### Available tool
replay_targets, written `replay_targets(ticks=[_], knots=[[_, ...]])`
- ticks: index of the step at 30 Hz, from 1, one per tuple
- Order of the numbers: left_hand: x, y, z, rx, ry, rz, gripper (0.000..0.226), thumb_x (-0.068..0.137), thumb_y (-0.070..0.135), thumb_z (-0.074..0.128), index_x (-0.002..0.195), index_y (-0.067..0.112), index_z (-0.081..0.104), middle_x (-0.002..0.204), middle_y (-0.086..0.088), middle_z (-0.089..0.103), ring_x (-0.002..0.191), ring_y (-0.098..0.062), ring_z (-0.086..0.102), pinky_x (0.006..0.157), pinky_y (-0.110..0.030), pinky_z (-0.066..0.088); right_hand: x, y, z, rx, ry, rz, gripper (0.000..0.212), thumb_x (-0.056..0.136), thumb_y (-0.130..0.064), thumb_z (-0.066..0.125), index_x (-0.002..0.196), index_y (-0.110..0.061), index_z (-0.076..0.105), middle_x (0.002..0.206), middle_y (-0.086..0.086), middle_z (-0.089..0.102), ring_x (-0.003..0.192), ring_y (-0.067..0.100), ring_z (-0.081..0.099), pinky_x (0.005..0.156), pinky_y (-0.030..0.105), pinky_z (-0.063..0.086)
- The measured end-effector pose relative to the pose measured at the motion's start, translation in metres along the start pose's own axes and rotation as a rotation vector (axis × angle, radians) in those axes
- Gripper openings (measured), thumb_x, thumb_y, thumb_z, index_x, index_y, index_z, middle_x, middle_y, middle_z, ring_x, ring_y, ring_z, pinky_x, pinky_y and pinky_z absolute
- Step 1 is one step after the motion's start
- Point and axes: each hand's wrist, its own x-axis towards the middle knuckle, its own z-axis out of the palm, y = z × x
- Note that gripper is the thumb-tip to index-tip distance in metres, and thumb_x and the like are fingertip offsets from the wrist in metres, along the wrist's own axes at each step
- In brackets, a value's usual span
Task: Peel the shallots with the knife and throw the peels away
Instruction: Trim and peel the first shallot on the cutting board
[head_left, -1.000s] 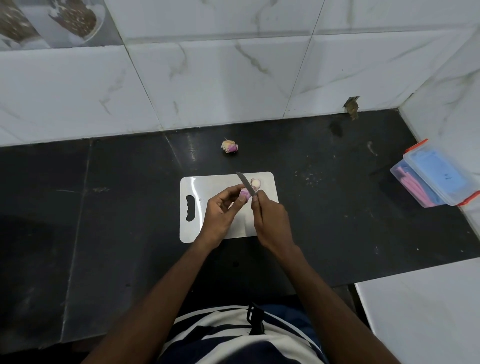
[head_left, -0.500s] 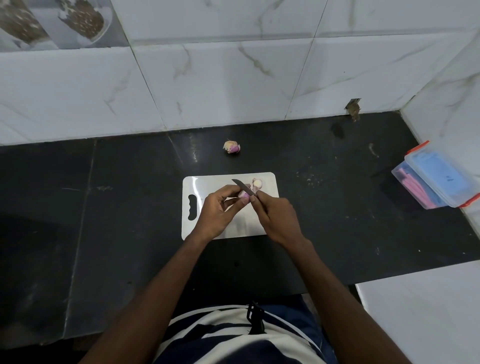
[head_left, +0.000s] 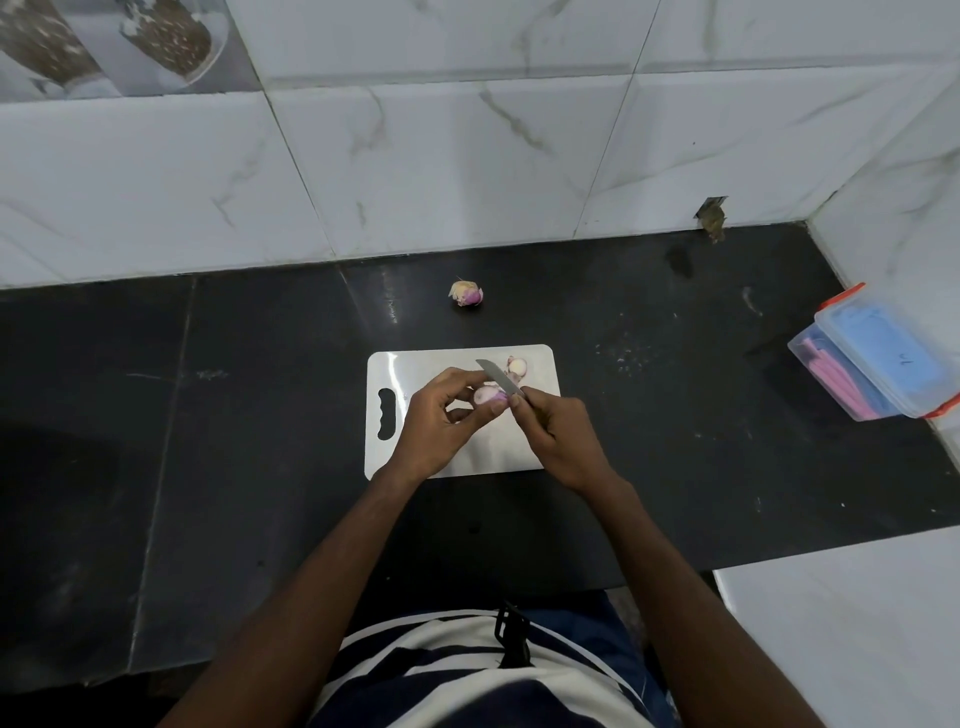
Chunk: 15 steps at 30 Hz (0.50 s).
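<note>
Soft, cool light falls evenly from above me, leaving a pale sheen on the dark worktop (head_left: 623, 415) and glare on the white cutting board (head_left: 415, 364) (its left half especially). The wall tiles (head_left: 415, 182) bow outward near the edges; my striped shirt (head_left: 441, 670) blurs.

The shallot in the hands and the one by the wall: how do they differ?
The held shallot is gripped in the left hand above the white board, with the knife against it; the far shallot lies untouched on the dark counter. The held one looks smooth and pale purple; the far one keeps tan, papery skin. Both are small and purplish.
</note>
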Motion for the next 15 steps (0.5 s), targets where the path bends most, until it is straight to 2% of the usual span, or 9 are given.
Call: replay_targets(ticks=[1, 3, 7, 9, 12, 13, 15], knots=[[0.0, 0.0, 0.0, -0.008, 0.0, 0.004, 0.019, 0.097, 0.032, 0.084, 0.116, 0.035, 0.08, 0.116, 0.012, 0.072, 0.107, -0.015, 0.071, 0.085, -0.034, 0.068, 0.0, -0.001, -0.001, 0.035, -0.012, -0.002, 0.036, 0.112, -0.034, 0.053, 0.076, -0.034, 0.055, 0.061, 0.005, 0.048, 0.055, 0.007, 0.038, 0.052, 0.034, 0.034], [0.0, 0.001, 0.001, -0.054, 0.007, 0.002, 0.019, 0.096, 0.029, 0.085, 0.109, 0.041, 0.079, 0.114, 0.008, 0.07, 0.105, -0.019, 0.073, 0.077, -0.041, 0.07, -0.002, -0.003, -0.002, 0.092, -0.043, 0.005, 0.037, 0.113, -0.032, 0.053, 0.078, -0.021, 0.058, 0.065, 0.014, 0.05, 0.057, 0.01, 0.039, 0.052, 0.039, 0.036], [-0.001, 0.002, -0.001, -0.133, -0.049, -0.023, 0.032, 0.099, 0.021, 0.082, 0.13, 0.019, 0.076, 0.131, 0.001, 0.074, 0.111, -0.026, 0.076, 0.073, -0.043, 0.069, -0.001, 0.001, -0.002, 0.159, -0.005, 0.054, 0.037, 0.113, -0.036, 0.053, 0.086, -0.015, 0.066, 0.067, 0.021, 0.046, 0.059, 0.018, 0.038, 0.054, 0.049, 0.038], [-0.002, 0.001, -0.003, -0.169, -0.11, -0.036, 0.037, 0.102, 0.014, 0.078, 0.139, 0.015, 0.072, 0.136, 0.0, 0.075, 0.115, -0.03, 0.076, 0.075, -0.038, 0.067, -0.001, 0.002, -0.004, 0.161, 0.014, 0.063, 0.033, 0.113, -0.036, 0.052, 0.089, -0.022, 0.07, 0.067, 0.022, 0.044, 0.059, 0.023, 0.037, 0.054, 0.051, 0.038], [-0.002, 0.0, -0.003, -0.259, -0.126, -0.081, 0.044, 0.103, 0.01, 0.075, 0.145, 0.02, 0.068, 0.138, -0.003, 0.074, 0.12, -0.033, 0.075, 0.079, -0.034, 0.067, -0.001, -0.004, -0.009, 0.167, 0.023, 0.038, 0.033, 0.113, -0.034, 0.052, 0.09, -0.051, 0.069, 0.066, 0.021, 0.044, 0.058, 0.03, 0.037, 0.053, 0.046, 0.036], [-0.002, 0.001, -0.002, -0.279, -0.109, -0.104, 0.048, 0.103, 0.011, 0.076, 0.148, 0.024, 0.065, 0.138, -0.004, 0.073, 0.12, -0.033, 0.075, 0.08, -0.034, 0.067, -0.002, -0.005, -0.01, 0.169, 0.021, 0.029, 0.036, 0.113, -0.034, 0.052, 0.088, -0.055, 0.067, 0.066, 0.022, 0.043, 0.058, 0.029, 0.037, 0.053, 0.045, 0.035], [-0.001, 0.002, 0.001, -0.295, -0.081, -0.138, 0.054, 0.102, 0.015, 0.077, 0.151, 0.033, 0.062, 0.135, -0.005, 0.071, 0.12, -0.03, 0.076, 0.079, -0.035, 0.068, -0.003, -0.004, -0.011, 0.181, -0.015, 0.038, 0.032, 0.114, -0.035, 0.051, 0.089, -0.043, 0.07, 0.067, 0.02, 0.043, 0.059, 0.027, 0.037, 0.053, 0.044, 0.035]])
